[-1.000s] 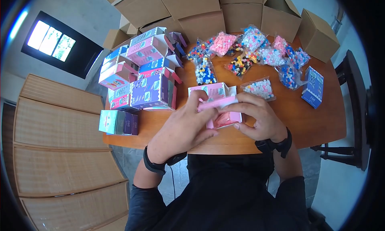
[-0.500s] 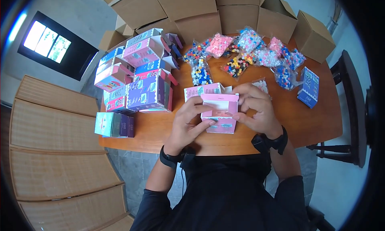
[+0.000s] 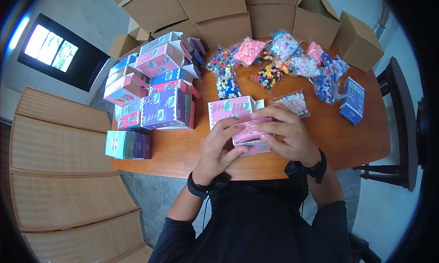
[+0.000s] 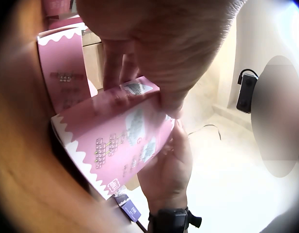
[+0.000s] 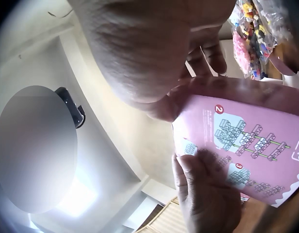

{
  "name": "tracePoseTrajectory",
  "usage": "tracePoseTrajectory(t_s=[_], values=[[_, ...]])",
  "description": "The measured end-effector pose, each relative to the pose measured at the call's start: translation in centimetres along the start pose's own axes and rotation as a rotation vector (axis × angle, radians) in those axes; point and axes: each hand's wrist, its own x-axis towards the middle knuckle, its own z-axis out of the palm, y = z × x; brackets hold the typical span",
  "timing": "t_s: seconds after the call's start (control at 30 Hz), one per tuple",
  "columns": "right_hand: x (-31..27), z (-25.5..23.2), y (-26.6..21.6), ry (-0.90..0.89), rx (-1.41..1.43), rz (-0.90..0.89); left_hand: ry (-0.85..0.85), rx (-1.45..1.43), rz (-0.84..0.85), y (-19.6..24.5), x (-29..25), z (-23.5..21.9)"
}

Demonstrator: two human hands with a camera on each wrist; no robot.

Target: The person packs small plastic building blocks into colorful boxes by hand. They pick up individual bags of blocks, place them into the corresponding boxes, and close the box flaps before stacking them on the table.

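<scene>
A pink cardboard box (image 3: 261, 148) with printed building diagrams stands at the table's near side, between both hands. My left hand (image 3: 216, 145) grips its left side, thumb on the near face and fingers over the top. From the right, my right hand (image 3: 289, 134) holds the top at the pink flap, which lies folded down over the opening, fingers on top and thumb at the near edge. The left wrist view shows the box (image 4: 115, 141) tilted in that picture, both thumbs at its upper edge. Numbered steps show on its side (image 5: 251, 136) in the right wrist view.
Another pink box (image 3: 228, 110) stands just behind. Stacked open boxes (image 3: 164, 107) and a teal box (image 3: 120, 144) are on the left. Bags of colourful bricks (image 3: 281, 50) lie behind, one bag (image 3: 295, 103) close by. A blue box (image 3: 352, 100) stands right; cartons (image 3: 222, 32) line the back.
The box's top stood open with its flap raised half a second ago; the flap is now folded down. The right hand has moved left and down onto the top.
</scene>
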Motion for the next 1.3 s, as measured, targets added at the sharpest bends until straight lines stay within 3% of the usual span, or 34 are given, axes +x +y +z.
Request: tracePoseTrajectory(t_s=[0.03,0.23,0.43,0.47,0.5,0.57,0.7,0.73,0.83,0.87,0.97,1.0,1.1,1.17,1.3], values=[[0.0,0.0,-0.1,-0.004,0.015,0.004,-0.031,0.088,0.057,0.1,0.2,-0.2],[0.0,-0.7,-0.3,-0.100,0.024,-0.050,-0.110,0.029,-0.041,-0.4,-0.7,-0.3],[-0.3,-0.4,-0.6,-0.205,-0.032,-0.015,-0.080,-0.088,-0.404,0.9,-2.1,0.6],[-0.5,-0.4,-0.6,-0.228,-0.059,0.008,-0.139,-0.102,-0.432,0.4,-2.6,0.7],[-0.6,-0.3,-0.6,-0.252,-0.084,0.032,-0.075,-0.104,-0.415,0.8,-2.8,0.8],[-0.5,-0.1,-0.6,-0.131,-0.039,0.002,0.052,-0.110,-0.378,1.8,-3.5,1.3],[-0.4,0.3,-0.8,0.089,0.049,0.051,0.098,0.435,-0.260,4.2,-4.0,0.2],[-0.5,0.4,-0.6,0.056,0.054,0.033,0.103,0.503,-0.178,4.7,-3.7,0.5],[-1.2,2.5,-1.8,-0.068,0.405,0.299,0.063,0.562,-0.178,4.8,-3.8,1.5],[-1.2,2.7,-1.3,-0.230,0.395,0.239,0.042,0.559,-0.212,4.9,-3.9,0.9],[-1.0,3.1,-2.0,-0.409,0.721,0.448,-0.032,0.526,-0.308,5.1,-4.4,-1.2],[-1.0,3.2,-1.7,-0.504,0.694,0.409,-0.002,0.529,-0.351,5.5,-4.7,-2.2],[-1.2,3.6,-1.5,-0.552,0.468,0.322,-0.078,0.806,-0.389,7.1,-5.2,-6.3],[-1.4,3.5,-1.5,-0.629,0.382,0.329,-0.152,0.975,-0.403,7.7,-4.7,-8.5],[-1.6,3.7,-1.1,-0.775,0.293,0.245,-0.402,1.021,-0.366,6.7,-5.4,-10.9]])
